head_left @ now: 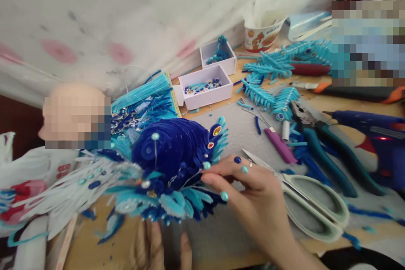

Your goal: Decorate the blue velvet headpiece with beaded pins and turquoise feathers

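The blue chenille headdress (172, 141), long axis running left to right, lies left of the right hand (257, 194), whose thumb and forefinger pinch its edge, and above the left hand (153, 247), whose grip is hidden.

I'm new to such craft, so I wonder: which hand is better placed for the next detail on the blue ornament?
Probably the right hand: its fingertips are drawn together at the side of the blue ornament. The left hand is lower, partly hidden.
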Available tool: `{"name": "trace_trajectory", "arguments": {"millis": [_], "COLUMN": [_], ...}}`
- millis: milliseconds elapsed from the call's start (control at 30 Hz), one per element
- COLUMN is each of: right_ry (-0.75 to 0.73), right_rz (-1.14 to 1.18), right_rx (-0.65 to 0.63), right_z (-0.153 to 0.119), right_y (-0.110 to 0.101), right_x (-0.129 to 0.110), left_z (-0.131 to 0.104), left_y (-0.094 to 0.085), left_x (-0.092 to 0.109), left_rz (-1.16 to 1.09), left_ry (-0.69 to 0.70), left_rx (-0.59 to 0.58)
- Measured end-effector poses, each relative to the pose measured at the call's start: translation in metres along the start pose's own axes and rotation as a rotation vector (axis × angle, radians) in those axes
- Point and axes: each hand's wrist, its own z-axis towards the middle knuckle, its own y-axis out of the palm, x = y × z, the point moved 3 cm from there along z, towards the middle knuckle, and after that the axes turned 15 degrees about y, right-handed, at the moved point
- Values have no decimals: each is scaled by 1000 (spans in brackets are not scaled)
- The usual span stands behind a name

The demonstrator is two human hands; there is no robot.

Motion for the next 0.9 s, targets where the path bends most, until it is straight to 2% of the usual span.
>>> {"name": "trace_trajectory", "arguments": {"millis": [67,133,333,533,900], "right_ry": [45,76,261,296,401], "right_rz": [40,94,176,243,361], "right_rx": [-16,-20,-4,-22,-7], "right_z": [0,0,-1,-5,-9], "right_y": [1,2,-1,-2,-1], "right_x": [4,7,18,21,30], "left_z": [1,5,17,18,12], "left_y": [4,6,3,0,5], "left_x": [0,0,10,14,13], "left_rz": [-18,-53,-82,-93,-117], "left_ry": [121,174,139,164,111], "left_rx": [-19,-35,-5,53,77]}}
